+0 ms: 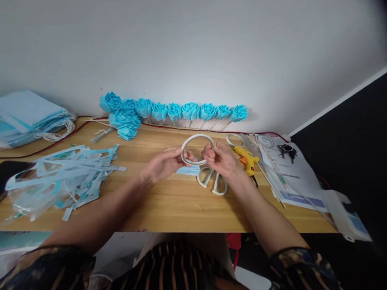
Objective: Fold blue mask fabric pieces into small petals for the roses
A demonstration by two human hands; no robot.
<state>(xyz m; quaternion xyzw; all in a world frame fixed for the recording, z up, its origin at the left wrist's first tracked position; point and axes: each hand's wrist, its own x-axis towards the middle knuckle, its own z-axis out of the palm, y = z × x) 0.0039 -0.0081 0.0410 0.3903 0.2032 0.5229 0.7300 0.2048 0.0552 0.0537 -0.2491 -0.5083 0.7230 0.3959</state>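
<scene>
A white ring (197,136), which looks like a roll of tape, is held upright above the table between my two hands. My left hand (168,162) grips its left side, fingers on the rim. On the right side, my right hand (222,158) pinches the rim with curled fingers. Just below the ring lie folded blue mask pieces (188,170) and white-handled scissors (219,184), whose blades are hidden. A yellow glue gun (250,159) rests to the right of my right hand.
Blue paper-like flowers (174,112) lean along the wall. Cut strips (82,167) pile at left, before stacked masks (28,113). On the wooden table (170,206), papers (297,170), keys (287,151) and another ring (235,135) lie right. A dark phone-like object (2,177) sits far left.
</scene>
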